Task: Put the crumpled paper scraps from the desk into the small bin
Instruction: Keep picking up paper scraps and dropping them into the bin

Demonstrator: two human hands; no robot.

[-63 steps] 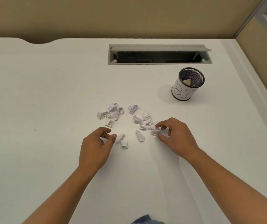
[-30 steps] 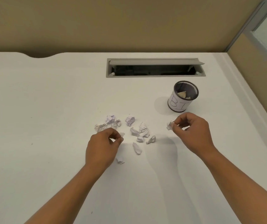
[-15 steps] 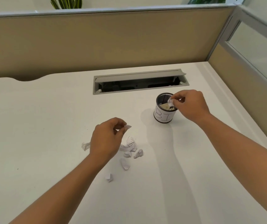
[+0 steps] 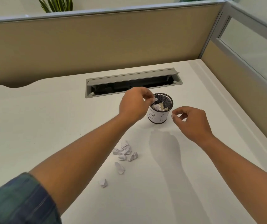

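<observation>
Over the left side of the small bin's (image 4: pixel 158 117) rim, the left hand (image 4: pixel 133 106) holds a pinched scrap (image 4: pixel 155 99) between thumb and fingertips, its fingers (image 4: pixel 146 95) curled in tight around the little white wad. The right hand (image 4: pixel 192 122) hovers just beside the bin on the other side. Its fingers (image 4: pixel 179 110) are loosely bent, with thumb and forefinger a little apart and nothing visible between them. The bin stands upright on the desk (image 4: pixel 48 118) and already holds several pieces of paper. The loose scraps (image 4: pixel 124 150) lie nearer the person, well apart from the bin. There is a small cluster, one piece (image 4: pixel 119 168) just below it and another (image 4: pixel 102 183) nearer still. These bits look almost weightless, soft and springy. A light fingertip pinch across the bulk of each wad should be enough, while a hard squeeze would only flatten it. Being so light, a scrap may cling to the skin or drift sideways on release, so it is safer to spread the fingers wide low inside the mouth. The bin itself seems light too, and a knock on its rim could tip it over.
</observation>
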